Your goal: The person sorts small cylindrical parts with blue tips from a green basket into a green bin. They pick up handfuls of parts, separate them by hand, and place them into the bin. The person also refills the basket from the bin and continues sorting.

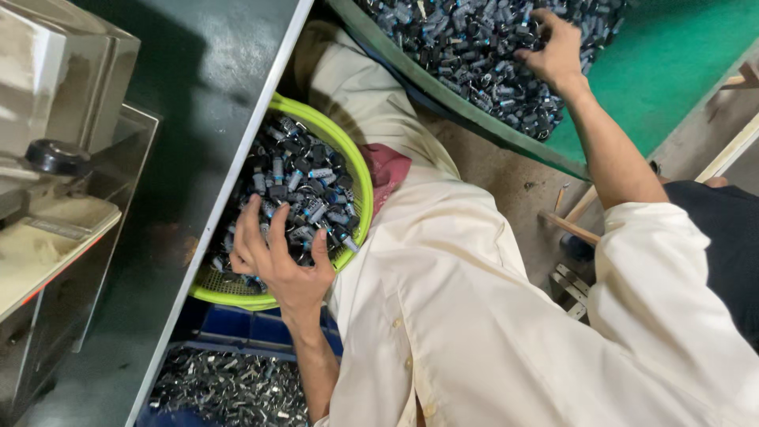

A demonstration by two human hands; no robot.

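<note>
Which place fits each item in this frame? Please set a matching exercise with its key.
Things:
1. left hand
2. right hand
3. blue crate
4. black knob

Places:
A. on the grey machine at the left
B. in the yellow-green basket of small dark parts
C. below the basket
D. on the pile in the green tray

Pairs: 1-B, 2-D, 3-C, 4-A

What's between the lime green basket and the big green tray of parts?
In the head view, the person's cream shirt fills the stretch between the lime green basket and the green tray.
</note>
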